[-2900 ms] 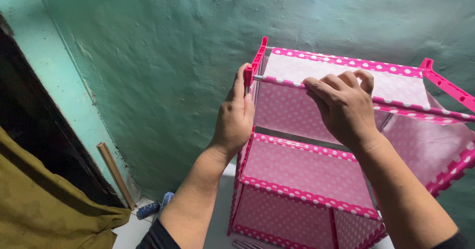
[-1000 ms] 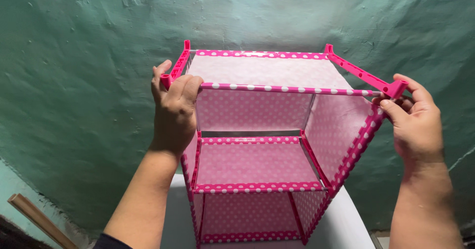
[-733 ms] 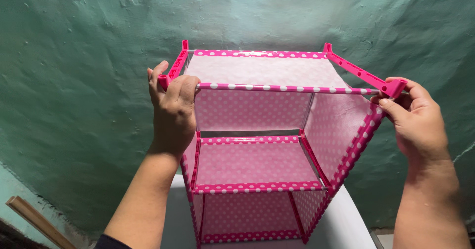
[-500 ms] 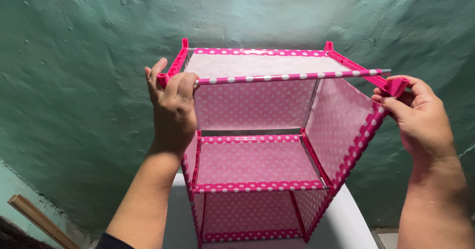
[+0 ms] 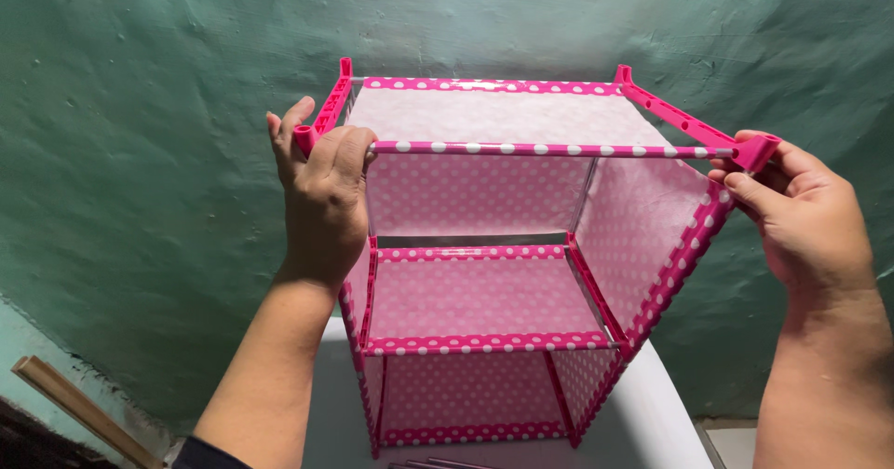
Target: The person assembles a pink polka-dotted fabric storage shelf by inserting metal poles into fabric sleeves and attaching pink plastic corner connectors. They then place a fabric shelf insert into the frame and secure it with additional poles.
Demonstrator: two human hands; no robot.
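A rough, mottled green plaster wall (image 5: pixel 140 199) fills the background, and a white counter (image 5: pixel 652 413) stands against it. On the counter sits a pink fabric shelf organiser (image 5: pixel 484 292) with white polka dots, its cloth panels stretched over a frame of thin rods and pink plastic corner connectors; two tiers show, open to the front. It looks light and a little wobbly. The fabric is soft and would give under a push, so the firm places to hold are the rods and corner joints, not the panels. The front top rod (image 5: pixel 549 149), sleeved in dotted fabric, runs between the hands. The left hand (image 5: pixel 321 203) is closed over the front left corner connector (image 5: pixel 305 137), fingers curled on the rod's end. The right hand (image 5: pixel 805 222) pinches the front right corner connector (image 5: pixel 752 150) between thumb and fingers. A wooden stick (image 5: pixel 74 408) leans at lower left.
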